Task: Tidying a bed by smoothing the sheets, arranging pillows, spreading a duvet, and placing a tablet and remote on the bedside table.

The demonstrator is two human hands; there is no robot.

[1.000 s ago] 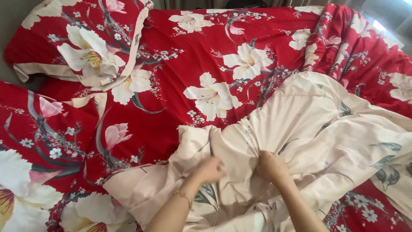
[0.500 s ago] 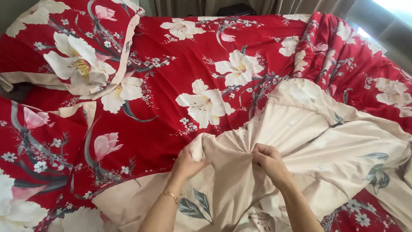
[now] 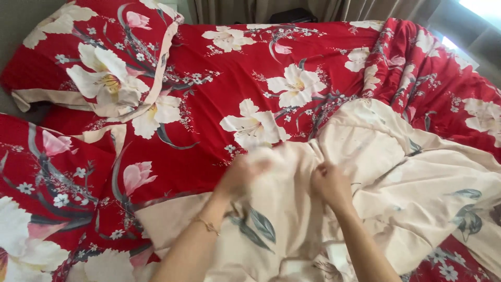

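There's one view only, from the camera on my head, tilted down and forward over the bed [image 3: 219, 120] I'm leaning across. It sits close: my forearms come up from the bottom edge, and my left hand [image 3: 241, 175] and right hand [image 3: 329, 183] land just below the middle. The far edge of the frame reaches a pillow [image 3: 99, 57] at upper left and curtains [image 3: 235, 9] along the top

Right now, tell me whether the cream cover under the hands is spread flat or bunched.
Bunched. The cream cover is gathered into creases where the left hand and right hand grip it, atop the red floral bedsheet.
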